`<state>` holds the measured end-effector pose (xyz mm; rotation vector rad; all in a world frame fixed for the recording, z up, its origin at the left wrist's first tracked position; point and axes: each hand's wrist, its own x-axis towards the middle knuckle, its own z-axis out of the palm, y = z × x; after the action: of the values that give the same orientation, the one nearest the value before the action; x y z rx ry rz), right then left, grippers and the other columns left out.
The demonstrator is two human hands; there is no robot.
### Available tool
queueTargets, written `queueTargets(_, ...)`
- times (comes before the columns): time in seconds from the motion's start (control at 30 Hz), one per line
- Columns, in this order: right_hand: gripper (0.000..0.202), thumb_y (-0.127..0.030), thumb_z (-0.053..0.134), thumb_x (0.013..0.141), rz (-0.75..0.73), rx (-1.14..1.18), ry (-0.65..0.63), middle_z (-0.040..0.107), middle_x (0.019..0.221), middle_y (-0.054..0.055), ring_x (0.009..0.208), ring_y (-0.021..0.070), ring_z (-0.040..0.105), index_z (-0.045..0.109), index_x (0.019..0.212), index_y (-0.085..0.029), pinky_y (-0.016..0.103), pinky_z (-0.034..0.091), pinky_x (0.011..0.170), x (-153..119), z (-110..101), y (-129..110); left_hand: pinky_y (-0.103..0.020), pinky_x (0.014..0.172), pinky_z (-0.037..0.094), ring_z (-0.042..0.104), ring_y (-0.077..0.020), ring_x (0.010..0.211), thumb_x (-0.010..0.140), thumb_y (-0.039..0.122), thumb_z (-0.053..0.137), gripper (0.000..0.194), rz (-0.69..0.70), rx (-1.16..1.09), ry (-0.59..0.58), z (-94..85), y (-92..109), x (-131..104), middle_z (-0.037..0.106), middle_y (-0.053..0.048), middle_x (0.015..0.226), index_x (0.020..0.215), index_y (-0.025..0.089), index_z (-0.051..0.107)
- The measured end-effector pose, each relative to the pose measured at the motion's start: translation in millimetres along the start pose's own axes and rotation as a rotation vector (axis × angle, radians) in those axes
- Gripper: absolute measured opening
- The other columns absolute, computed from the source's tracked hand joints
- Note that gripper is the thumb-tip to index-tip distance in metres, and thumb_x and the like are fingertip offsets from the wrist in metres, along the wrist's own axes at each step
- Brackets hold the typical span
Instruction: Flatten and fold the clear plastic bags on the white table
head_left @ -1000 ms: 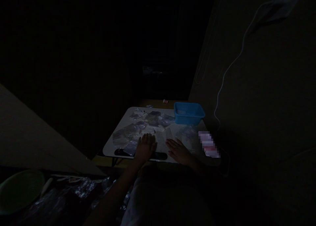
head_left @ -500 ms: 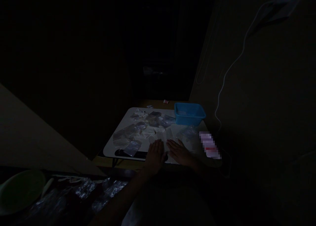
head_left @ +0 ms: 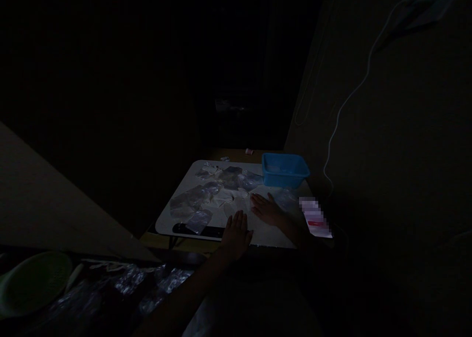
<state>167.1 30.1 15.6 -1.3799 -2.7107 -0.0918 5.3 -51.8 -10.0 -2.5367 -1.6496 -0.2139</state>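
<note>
In dim light, my left hand (head_left: 236,234) lies flat, palm down, at the near edge of a small white folding table (head_left: 271,234). Its fingertips touch or nearly touch a clear plastic bag (head_left: 235,207). Farther forward and to the right, my right hand (head_left: 265,208) rests with fingers stretched out beside the same bag's right edge. Several more clear plastic bags (head_left: 188,202) lie crumpled and overlapping on the table's left and middle. One small clear bag (head_left: 199,221) partly covers a dark slot along the near edge. Neither hand grips anything.
A blue plastic basket (head_left: 284,171) stands at the table's back right corner. Right of my hand is a lit, blurred-out phone (head_left: 315,218). A white cable (head_left: 344,103) hangs down the right wall. A green basin (head_left: 37,283) and shiny plastic (head_left: 131,280) lie at lower left.
My right hand has moved forward, away from the table's near edge. My left hand has shifted slightly toward me and to the right. The view has turned a little.
</note>
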Motion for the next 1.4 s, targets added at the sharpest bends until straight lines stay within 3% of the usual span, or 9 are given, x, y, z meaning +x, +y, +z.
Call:
queueTargets(0.13,0.044,-0.035,0.019,0.089,0.059,-0.004,-0.001,0.033,0.134,0.009,0.124,0.019,0.026,0.036,0.125,-0.016,0.048,0.017,0.099,3,-9,2,-0.041,0.1,0.019,0.021,-0.0242,0.125,0.088,0.04,0.02,0.054,0.001,-0.001,0.009,-1.5,1,-1,0.03,-0.014,0.134,0.128,0.005,0.032)
queueTargets(0.43,0.047,-0.037,0.023,0.088,-0.104,0.019,0.074,0.031,0.135,0.01,0.124,0.0184,0.025,0.029,0.129,-0.015,0.046,0.013,0.101,-61,2,-4,-0.041,0.1,0.02,0.023,-0.0245,0.125,0.087,0.038,0.024,0.052,-0.015,-0.017,0.05,1.8,2,0,0.032,-0.015,0.133,0.126,0.006,0.034)
queueTargets(0.77,0.043,-0.031,0.022,0.088,0.061,-0.012,0.048,0.032,0.133,0.013,0.123,0.0199,0.027,0.035,0.125,-0.013,0.051,0.016,0.098,-27,-2,28,-0.04,0.1,0.019,0.022,-0.0243,0.125,0.087,0.039,0.023,0.053,-0.012,-0.006,0.02,-0.8,0,0,0.03,-0.016,0.134,0.127,0.005,0.034)
queueTargets(0.97,0.045,-0.031,0.023,0.087,0.11,0.04,0.091,0.032,0.134,0.013,0.124,0.0193,0.025,0.033,0.127,-0.012,0.047,0.017,0.1,-48,-16,13,-0.042,0.099,0.022,0.024,-0.0253,0.124,0.087,0.035,0.026,0.05,-0.054,0.036,0.008,-3.4,-10,17,0.032,-0.017,0.132,0.125,0.004,0.035)
queueTargets(1.1,0.045,-0.031,0.027,0.085,0.082,0.104,0.08,0.035,0.133,0.011,0.124,0.0204,0.027,0.037,0.125,-0.013,0.045,0.02,0.1,-74,-10,-5,-0.044,0.098,0.022,0.025,-0.0274,0.123,0.087,0.034,0.03,0.049,-0.092,0.032,-0.011,-7.4,-21,28,0.034,-0.019,0.131,0.124,0.004,0.037)
queueTargets(1.27,0.048,-0.025,0.031,0.08,0.296,0.245,0.252,0.046,0.124,0.011,0.113,0.022,0.042,0.033,0.128,-0.015,0.041,0.034,0.094,-83,8,2,-0.044,0.096,0.026,0.021,-0.0281,0.125,0.086,0.037,0.035,0.05,-0.019,-0.026,0.069,-10.4,-39,30,0.03,-0.016,0.134,0.128,0.01,0.032)
queueTargets(1.4,0.048,-0.019,0.028,0.078,0.394,0.326,0.226,0.058,0.108,0.007,0.098,0.0209,0.053,0.037,0.125,-0.02,0.039,0.04,0.086,-76,11,18,-0.041,0.096,0.029,0.025,-0.0267,0.123,0.086,0.032,0.037,0.046,-0.002,-0.1,0.155,-22.7,-39,26,0.034,-0.014,0.132,0.126,0.012,0.033)
